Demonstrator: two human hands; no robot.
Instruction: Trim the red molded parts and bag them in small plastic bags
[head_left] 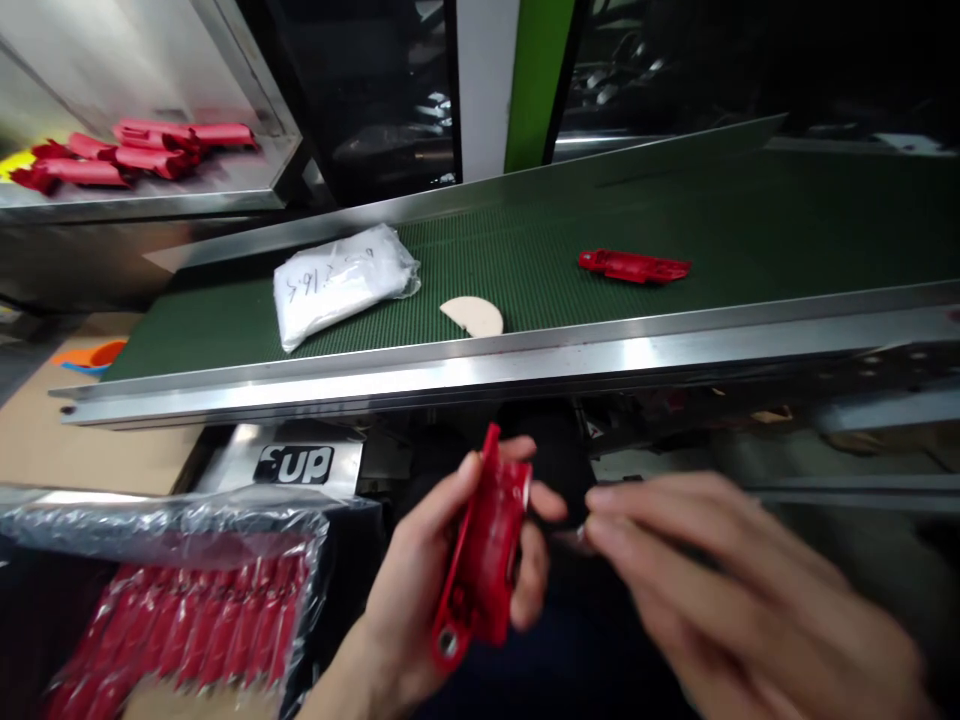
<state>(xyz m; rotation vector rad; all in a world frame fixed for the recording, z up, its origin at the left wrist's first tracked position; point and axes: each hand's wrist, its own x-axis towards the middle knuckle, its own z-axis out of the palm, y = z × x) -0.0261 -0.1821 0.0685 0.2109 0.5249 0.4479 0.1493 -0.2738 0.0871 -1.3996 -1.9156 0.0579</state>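
Head view shows the left hand (450, 560) wrapped around a long red plastic clip part (484, 555), held upright below the steel edge of the green ribbed conveyor belt (750, 230). Just beside it, the blurred right hand (720, 570) pinches something small and silvery; what it is I cannot tell. On the belt, well apart, lie a white plastic bag (341, 282), a beige half-disc (474, 315) and another red plastic part (634, 266). Open dark space lies beneath both hands.
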